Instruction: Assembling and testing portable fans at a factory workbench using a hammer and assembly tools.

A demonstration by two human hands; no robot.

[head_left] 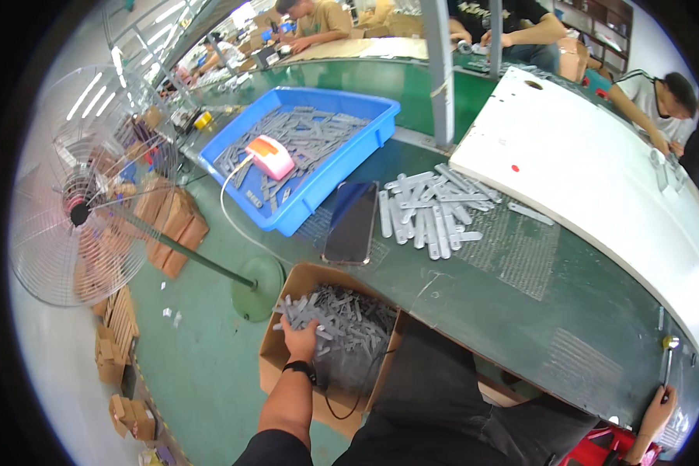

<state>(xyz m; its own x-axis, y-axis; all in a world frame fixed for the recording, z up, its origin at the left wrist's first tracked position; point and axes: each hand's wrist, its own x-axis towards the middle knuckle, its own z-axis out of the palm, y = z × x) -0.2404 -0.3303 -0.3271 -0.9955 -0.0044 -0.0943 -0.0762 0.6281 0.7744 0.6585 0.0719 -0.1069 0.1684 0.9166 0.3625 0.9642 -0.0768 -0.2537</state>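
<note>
My left hand (300, 339), with a black band at the wrist, is down in an open cardboard box (272, 363). Its fingers are curled round some grey flat strips (289, 304) on top of the heap inside; the fingertips are partly hidden among them. At the far right, by the table's edge, my right hand (657, 412) is closed round the dark handle of a slim metal tool with a rounded brass-coloured head (670, 342). A loose pile of larger grey strips (436, 208) with holes in their ends lies on the green table (474, 299).
A blue tray (303, 208) of grey strips holds a pink-and-orange device (270, 158) with a white cable. Beside it lies a dark phone (351, 224). A white board (575, 163) covers the right. A fan (78, 210) stands left. Several people work beyond.
</note>
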